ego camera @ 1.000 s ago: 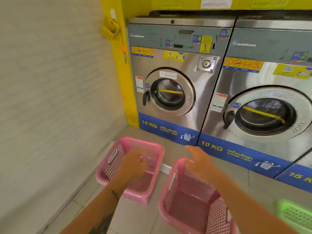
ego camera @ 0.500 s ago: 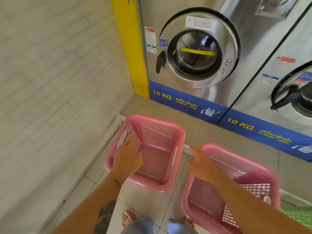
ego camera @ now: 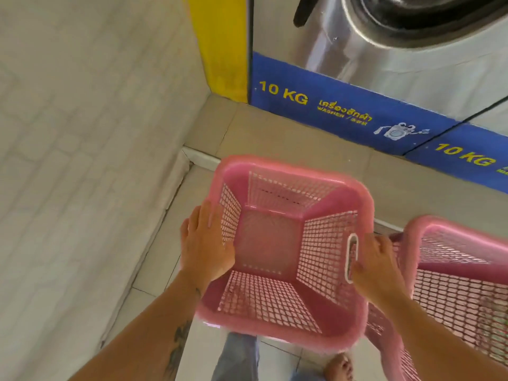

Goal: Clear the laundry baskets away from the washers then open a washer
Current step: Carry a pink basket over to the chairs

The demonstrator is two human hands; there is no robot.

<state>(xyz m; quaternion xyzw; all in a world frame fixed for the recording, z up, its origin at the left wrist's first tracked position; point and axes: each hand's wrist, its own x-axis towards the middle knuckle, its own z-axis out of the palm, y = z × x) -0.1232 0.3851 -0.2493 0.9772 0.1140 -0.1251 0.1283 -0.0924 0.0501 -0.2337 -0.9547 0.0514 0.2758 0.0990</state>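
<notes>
An empty pink mesh laundry basket (ego camera: pixel 277 171) is in front of me, seen from above. My left hand (ego camera: pixel 204 243) grips its left rim. My right hand (ego camera: pixel 376 266) holds its right rim beside the white handle slot (ego camera: pixel 351 257). A second pink basket (ego camera: pixel 464 273) lies close against it on the right. The steel washer (ego camera: pixel 357 50) with a blue "10 KG" strip stands at the top; only the lower edge of its round door (ego camera: pixel 428 26) and a black handle (ego camera: pixel 303 11) show.
A pale tiled wall (ego camera: pixel 82 160) runs along the left and meets a yellow post (ego camera: pixel 220 45) by the washer. A low step (ego camera: pixel 275 127) lies under the machines. My feet (ego camera: pixel 339 367) and trouser legs show at the bottom.
Both hands have closed on the left basket; the right hand crossed over from the other basket. The basket now looks larger and nearer. My view has dropped from the washer doors toward the floor.
</notes>
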